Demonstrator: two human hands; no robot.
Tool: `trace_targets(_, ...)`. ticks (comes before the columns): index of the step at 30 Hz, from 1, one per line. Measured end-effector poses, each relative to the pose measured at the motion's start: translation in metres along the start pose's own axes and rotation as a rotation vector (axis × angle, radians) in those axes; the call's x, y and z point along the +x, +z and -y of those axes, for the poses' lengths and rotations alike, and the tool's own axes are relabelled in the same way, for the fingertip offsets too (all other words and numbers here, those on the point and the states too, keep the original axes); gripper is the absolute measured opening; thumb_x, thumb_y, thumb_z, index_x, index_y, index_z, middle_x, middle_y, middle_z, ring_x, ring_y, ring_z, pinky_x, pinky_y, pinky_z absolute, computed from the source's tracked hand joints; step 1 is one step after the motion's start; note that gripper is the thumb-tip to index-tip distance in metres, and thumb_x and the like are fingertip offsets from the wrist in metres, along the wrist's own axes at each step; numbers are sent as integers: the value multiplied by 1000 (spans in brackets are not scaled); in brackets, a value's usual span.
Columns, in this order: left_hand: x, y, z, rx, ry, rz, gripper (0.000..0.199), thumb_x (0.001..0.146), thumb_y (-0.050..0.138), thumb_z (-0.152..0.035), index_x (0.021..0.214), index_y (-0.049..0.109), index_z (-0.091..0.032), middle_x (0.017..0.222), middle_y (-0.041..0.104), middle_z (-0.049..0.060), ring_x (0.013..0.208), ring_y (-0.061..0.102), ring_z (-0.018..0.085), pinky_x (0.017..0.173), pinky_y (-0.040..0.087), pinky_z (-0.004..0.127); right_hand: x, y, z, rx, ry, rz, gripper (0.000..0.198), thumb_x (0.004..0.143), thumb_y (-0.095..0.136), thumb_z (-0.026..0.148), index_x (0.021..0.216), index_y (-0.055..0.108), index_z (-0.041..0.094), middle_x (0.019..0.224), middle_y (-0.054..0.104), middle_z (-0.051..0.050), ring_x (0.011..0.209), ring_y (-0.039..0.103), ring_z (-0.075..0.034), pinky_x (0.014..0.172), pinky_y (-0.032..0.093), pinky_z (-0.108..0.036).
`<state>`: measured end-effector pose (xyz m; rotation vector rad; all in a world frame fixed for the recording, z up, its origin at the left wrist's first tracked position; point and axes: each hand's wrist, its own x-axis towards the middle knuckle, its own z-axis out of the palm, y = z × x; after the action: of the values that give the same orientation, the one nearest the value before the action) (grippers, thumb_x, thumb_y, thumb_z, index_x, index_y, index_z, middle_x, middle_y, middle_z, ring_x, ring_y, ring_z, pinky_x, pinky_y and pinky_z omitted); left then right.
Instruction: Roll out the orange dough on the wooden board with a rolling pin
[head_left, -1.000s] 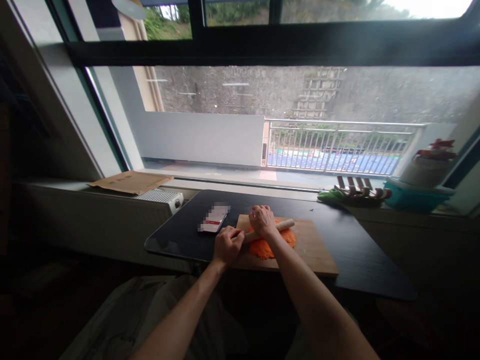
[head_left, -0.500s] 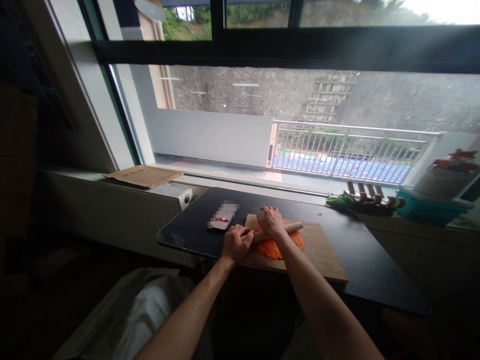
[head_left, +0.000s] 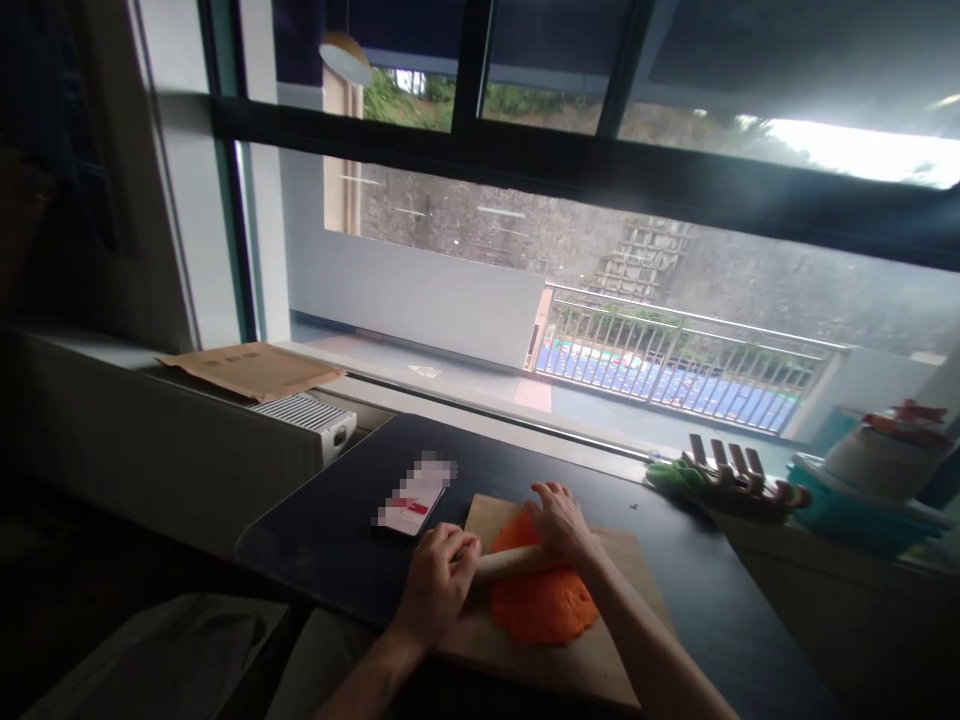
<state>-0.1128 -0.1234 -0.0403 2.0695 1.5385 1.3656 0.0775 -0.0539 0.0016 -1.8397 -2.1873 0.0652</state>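
Observation:
A pale rolling pin (head_left: 511, 564) lies across a flattened sheet of orange dough (head_left: 541, 608), which rests on a wooden board (head_left: 631, 650). My left hand (head_left: 439, 575) has its fingers curled over the pin's left end. Towards the other end, my right hand (head_left: 564, 522) presses on the pin with its palm, fingers stretched out past it over the dough's far edge. That end of the pin is hidden by the hand and wrist.
Left of the board, a phone (head_left: 416, 500) with a blurred screen lies on the dark table (head_left: 322, 530). A brown paper bag (head_left: 255, 370) sits on the sill at left. At right are a green cloth (head_left: 675, 478), a brown rack (head_left: 731, 475) and a teal bin (head_left: 855, 500).
The view has tilted and come closer to the board. The pin now lies across the dough's middle, its right end covered by my right hand. The orange dough shows more.

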Motion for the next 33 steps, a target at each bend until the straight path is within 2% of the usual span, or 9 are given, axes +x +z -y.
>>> trace_targets(5, -1, -6, -28, 268, 68, 130, 27, 79, 46, -10, 91, 67, -22, 101, 64, 5, 103, 56, 22, 96, 42, 42, -56, 2, -16, -12, 1, -27, 44, 93, 32, 34, 133, 48, 23, 138, 47, -5, 134, 30, -21, 108, 23, -37)
trace_targets(8, -5, -2, -49, 383, 112, 156, 30, 82, 44, -11, 102, 64, -20, 110, 63, 7, 115, 50, 25, 103, 33, 47, -92, 0, -13, -77, 73, -63, 47, 93, 28, 33, 137, 44, 24, 143, 41, -5, 137, 25, -23, 110, 21, -41)
trace_targets(10, -3, 3, -58, 441, 164, 137, 28, 85, 43, -14, 104, 63, -19, 110, 63, 9, 118, 47, 26, 106, 28, 50, -99, 0, -10, -104, 117, -64, 48, 93, 27, 34, 138, 43, 23, 145, 39, -6, 138, 23, -24, 110, 21, -42)
trace_targets(12, 7, 10, -61, 476, 233, 140, 24, 86, 42, -17, 97, 64, -19, 104, 64, 9, 115, 49, 26, 108, 24, 50, -89, 0, -8, -96, 166, -40, 49, 93, 28, 36, 137, 44, 22, 144, 39, -8, 138, 23, -24, 110, 21, -42)
trace_targets(15, 35, 24, -53, 494, 271, 176, 24, 88, 40, -20, 85, 64, -19, 93, 65, 9, 103, 54, 24, 107, 25, 48, -52, 0, -6, -48, 213, -11, 49, 91, 32, 37, 135, 47, 21, 141, 44, -9, 135, 29, -25, 107, 25, -42)
trace_targets(19, 78, 44, -36, 532, 99, 174, 26, 88, 40, -25, 87, 65, -16, 96, 66, 12, 102, 55, 26, 99, 34, 47, -4, 2, -9, -14, 228, 7, 49, 89, 37, 37, 132, 49, 17, 135, 49, -11, 130, 36, -26, 103, 29, -41)
trace_targets(22, 92, 52, -29, 543, 10, 225, 28, 87, 41, -29, 96, 64, -16, 104, 66, 12, 108, 53, 27, 99, 34, 46, 6, 5, -13, 1, 260, 43, 50, 89, 37, 35, 135, 46, 16, 136, 48, -12, 132, 33, -26, 104, 28, -41)
trace_targets(28, 67, 44, -35, 532, -67, 398, 43, 88, 34, -37, 118, 57, -17, 126, 58, 13, 123, 44, 29, 104, 28, 54, -35, 3, -4, -24, 280, -22, 47, 91, 33, 33, 133, 49, 19, 141, 44, -10, 135, 29, -27, 106, 25, -43)
trace_targets(33, 32, 30, -43, 542, 10, 439, 51, 90, 30, -44, 130, 51, -18, 142, 46, 11, 136, 30, 29, 111, 16, 55, -88, 1, 13, -86, 265, -133, 46, 92, 30, 32, 129, 54, 20, 141, 44, -9, 137, 26, -27, 108, 21, -42)
